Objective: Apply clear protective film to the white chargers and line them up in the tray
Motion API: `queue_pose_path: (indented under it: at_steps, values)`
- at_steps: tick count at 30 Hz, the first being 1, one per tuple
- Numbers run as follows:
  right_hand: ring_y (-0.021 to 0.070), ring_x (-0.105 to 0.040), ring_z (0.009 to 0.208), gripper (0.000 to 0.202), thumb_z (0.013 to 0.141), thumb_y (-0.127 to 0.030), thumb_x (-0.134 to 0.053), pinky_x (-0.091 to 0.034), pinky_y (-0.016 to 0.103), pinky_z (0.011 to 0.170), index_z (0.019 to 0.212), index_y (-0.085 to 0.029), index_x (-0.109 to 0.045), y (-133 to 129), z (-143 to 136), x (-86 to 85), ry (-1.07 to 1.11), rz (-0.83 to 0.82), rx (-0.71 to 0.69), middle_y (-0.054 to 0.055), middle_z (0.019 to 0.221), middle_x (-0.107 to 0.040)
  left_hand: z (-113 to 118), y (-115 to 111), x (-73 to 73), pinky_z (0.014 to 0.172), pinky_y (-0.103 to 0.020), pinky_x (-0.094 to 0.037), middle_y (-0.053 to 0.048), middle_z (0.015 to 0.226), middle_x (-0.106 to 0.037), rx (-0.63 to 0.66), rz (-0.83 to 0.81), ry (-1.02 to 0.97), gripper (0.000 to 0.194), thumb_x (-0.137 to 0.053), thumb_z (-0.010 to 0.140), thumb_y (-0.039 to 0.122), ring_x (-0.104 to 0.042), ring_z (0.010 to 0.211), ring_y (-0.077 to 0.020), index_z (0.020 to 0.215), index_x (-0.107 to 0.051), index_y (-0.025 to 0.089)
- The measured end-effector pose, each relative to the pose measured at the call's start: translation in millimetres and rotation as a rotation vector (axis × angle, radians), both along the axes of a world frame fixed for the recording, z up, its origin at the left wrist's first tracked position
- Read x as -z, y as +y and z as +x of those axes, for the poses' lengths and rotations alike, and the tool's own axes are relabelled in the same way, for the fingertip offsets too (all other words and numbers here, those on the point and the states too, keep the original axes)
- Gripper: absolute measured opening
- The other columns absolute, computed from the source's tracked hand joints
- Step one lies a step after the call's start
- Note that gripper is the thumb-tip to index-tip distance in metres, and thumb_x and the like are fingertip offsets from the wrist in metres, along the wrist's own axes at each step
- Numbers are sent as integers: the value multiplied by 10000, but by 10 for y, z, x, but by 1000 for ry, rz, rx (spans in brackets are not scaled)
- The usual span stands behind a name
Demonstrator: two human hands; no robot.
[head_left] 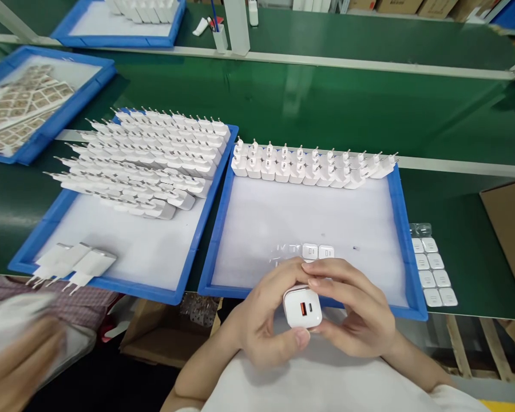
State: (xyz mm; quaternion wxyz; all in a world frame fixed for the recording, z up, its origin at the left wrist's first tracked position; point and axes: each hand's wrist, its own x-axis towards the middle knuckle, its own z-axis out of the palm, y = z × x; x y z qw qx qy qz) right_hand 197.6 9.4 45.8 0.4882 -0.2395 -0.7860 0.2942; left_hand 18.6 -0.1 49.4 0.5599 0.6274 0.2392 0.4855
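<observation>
A white charger (pixel 302 308) with an orange port and a smaller dark port faces up between my hands. My left hand (pixel 272 315) wraps round its left side, thumb at the lower edge. From the right, my right hand (pixel 354 309) holds the same charger, with fingertips at its top and thumb at its lower right. Just beyond my fingers, white port covers (pixel 309 250) lie in clear plastic in the blue-rimmed tray (pixel 401 240). Two rows of white plug chargers (pixel 297 171) stand along that tray's far side, pins up.
Another blue tray (pixel 189 260) on the left holds many chargers, several lying at its near corner. A person's blurred hand (pixel 21 360) is at the lower left. More covers (pixel 428 262) lie right of my tray, near a cardboard box (pixel 510 229). A metal rail (pixel 326 60) crosses behind.
</observation>
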Motion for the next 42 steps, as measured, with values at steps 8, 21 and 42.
queue_pose_path:
  at_steps: [8, 21, 42]
  values:
    - [245, -642, 1181, 449, 974, -183, -606, -618, 398, 893, 1418, -153, -545, 9, -11, 45, 5, 84, -5, 177, 1284, -628, 5, -18, 38, 697, -341, -410, -11, 820, -468, 20, -64, -26, 282, -599, 856, 449, -453, 710, -171, 969, -537, 199]
    - [238, -664, 1211, 542, 925, -158, -678, -625, 387, 936, 1432, -208, -492, -9, -16, 4, 78, -90, -43, 152, 1285, -676, -31, -60, -15, 704, -338, -428, -53, 907, -520, 16, -213, -25, 392, -448, 962, 565, -496, 779, -201, 1037, -579, 203]
    - [258, -648, 1249, 382, 992, -161, -563, -632, 388, 940, 1372, -127, -564, -43, -37, -16, -189, 220, 119, 203, 1249, -698, 26, -70, 8, 691, -334, -409, -23, 795, -496, -94, -234, -22, 401, -378, 1012, 529, -479, 704, -181, 885, -551, 191]
